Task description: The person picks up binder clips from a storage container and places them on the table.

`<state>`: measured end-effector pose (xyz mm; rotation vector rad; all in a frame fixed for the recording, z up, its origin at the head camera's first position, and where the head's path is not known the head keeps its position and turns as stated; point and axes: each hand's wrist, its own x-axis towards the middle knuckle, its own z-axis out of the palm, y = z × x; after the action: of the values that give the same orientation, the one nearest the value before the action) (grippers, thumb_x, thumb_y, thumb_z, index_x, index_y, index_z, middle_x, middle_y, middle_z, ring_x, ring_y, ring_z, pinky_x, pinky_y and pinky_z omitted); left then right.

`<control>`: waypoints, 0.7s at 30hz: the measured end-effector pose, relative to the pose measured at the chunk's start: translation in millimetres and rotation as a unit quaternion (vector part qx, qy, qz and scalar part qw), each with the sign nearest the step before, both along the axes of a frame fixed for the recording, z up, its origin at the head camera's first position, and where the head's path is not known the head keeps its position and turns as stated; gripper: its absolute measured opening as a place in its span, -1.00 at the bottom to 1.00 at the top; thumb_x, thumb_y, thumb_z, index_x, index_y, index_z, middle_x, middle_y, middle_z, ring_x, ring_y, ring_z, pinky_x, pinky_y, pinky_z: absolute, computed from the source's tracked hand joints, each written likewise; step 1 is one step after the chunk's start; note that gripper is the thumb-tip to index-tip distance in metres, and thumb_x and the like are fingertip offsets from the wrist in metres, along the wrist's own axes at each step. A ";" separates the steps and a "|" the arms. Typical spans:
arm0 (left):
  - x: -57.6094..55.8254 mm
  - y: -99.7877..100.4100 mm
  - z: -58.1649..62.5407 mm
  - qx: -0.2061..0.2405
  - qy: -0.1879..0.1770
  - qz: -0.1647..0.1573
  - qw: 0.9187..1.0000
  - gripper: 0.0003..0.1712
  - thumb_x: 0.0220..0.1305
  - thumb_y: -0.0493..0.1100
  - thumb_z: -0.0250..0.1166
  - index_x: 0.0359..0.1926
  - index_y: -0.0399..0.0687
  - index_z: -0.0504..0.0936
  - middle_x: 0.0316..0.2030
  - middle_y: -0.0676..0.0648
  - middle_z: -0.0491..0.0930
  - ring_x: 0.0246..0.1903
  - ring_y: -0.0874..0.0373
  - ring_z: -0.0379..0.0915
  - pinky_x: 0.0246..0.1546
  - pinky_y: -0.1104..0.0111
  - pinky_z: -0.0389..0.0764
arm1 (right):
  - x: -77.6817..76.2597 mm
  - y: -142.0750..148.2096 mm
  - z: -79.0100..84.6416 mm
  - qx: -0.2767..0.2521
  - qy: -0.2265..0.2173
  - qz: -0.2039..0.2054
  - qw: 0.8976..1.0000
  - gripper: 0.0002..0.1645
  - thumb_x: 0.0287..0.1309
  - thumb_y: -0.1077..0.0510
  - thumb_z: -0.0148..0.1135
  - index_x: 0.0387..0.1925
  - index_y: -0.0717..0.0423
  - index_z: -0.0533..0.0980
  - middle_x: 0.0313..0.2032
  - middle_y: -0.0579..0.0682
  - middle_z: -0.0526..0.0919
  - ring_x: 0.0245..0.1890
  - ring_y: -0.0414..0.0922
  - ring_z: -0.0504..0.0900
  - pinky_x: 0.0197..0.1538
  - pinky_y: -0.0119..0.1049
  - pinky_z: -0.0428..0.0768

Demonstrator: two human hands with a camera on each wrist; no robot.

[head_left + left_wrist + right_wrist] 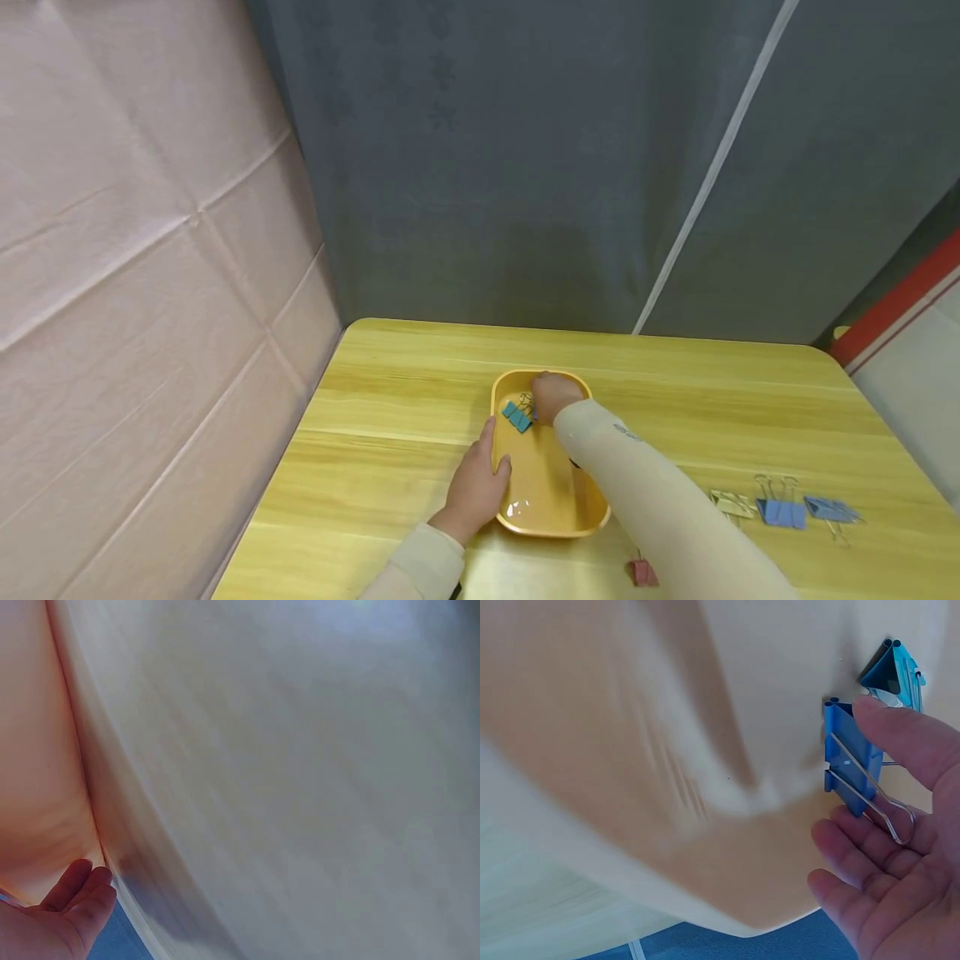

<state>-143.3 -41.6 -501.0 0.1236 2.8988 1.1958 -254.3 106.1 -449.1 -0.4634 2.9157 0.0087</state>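
A yellow-orange plastic tray (551, 500) lies lengthwise on the table. My left hand (476, 487) holds its left side, thumb over the rim and fingers along the outer wall. Fingertips (97, 881) touch that wall in the left wrist view. Deep in the tray's far end is my right hand (557, 395). It pinches a blue binder clip (849, 757) between thumb and fingers, the wire handles towards the palm. Beside this clip sits a teal binder clip (517, 417), partly behind the thumb in the right wrist view. In the head view the right hand mostly covers the blue clip.
To the right on the wood-grain table (405, 392) lie a pale yellow binder clip (732, 504), a blue one (782, 512) and another blue one (831, 509). A red binder clip (642, 572) is near the front, close to the right sleeve. A dark curtain (487, 167) hangs behind.
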 end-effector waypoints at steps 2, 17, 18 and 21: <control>0.1 0.2 0.3 0.001 -0.001 0.000 1.000 -0.27 0.27 -0.03 0.02 0.38 0.04 -0.06 0.13 -0.27 0.35 0.09 -0.14 0.30 0.05 0.02 0.36 | 0.7 -0.6 1.5 0.003 -0.002 0.000 1.000 -0.67 -0.11 0.14 0.35 -0.23 0.10 0.52 -0.25 0.05 0.52 -0.25 -0.02 0.55 -0.21 -0.17 0.57; 0.6 1.9 0.4 0.000 0.007 0.000 1.000 -0.29 0.27 -0.03 0.02 0.38 0.01 -0.05 0.08 -0.30 0.38 0.05 -0.16 0.34 0.00 0.02 0.40 | -1.0 0.8 -3.9 0.000 -0.014 -0.005 1.000 -0.80 -0.05 0.15 0.28 -0.33 0.09 0.51 -0.41 -0.02 0.56 -0.39 -0.10 0.55 -0.36 -0.21 0.56; 0.7 2.1 0.3 0.001 0.006 -0.001 1.000 -0.29 0.27 -0.03 0.02 0.38 0.01 -0.05 0.09 -0.30 0.38 0.05 -0.16 0.34 0.00 0.02 0.40 | -1.0 1.0 -4.4 0.002 -0.015 -0.005 1.000 -0.80 -0.04 0.15 0.28 -0.32 0.09 0.51 -0.41 -0.02 0.57 -0.38 -0.09 0.55 -0.35 -0.20 0.57; 0.7 2.5 0.4 0.002 0.006 -0.002 1.000 -0.28 0.27 -0.04 0.02 0.38 0.01 -0.05 0.10 -0.30 0.37 0.06 -0.16 0.32 0.02 0.02 0.39 | -0.7 1.0 -5.3 0.006 -0.012 -0.002 1.000 -0.76 -0.03 0.13 0.28 -0.28 0.11 0.50 -0.39 -0.01 0.56 -0.36 -0.08 0.55 -0.33 -0.20 0.57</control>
<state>-142.6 -39.1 -500.6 0.1351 2.9045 1.2047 -255.0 107.1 -454.4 -0.4519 2.8912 0.0187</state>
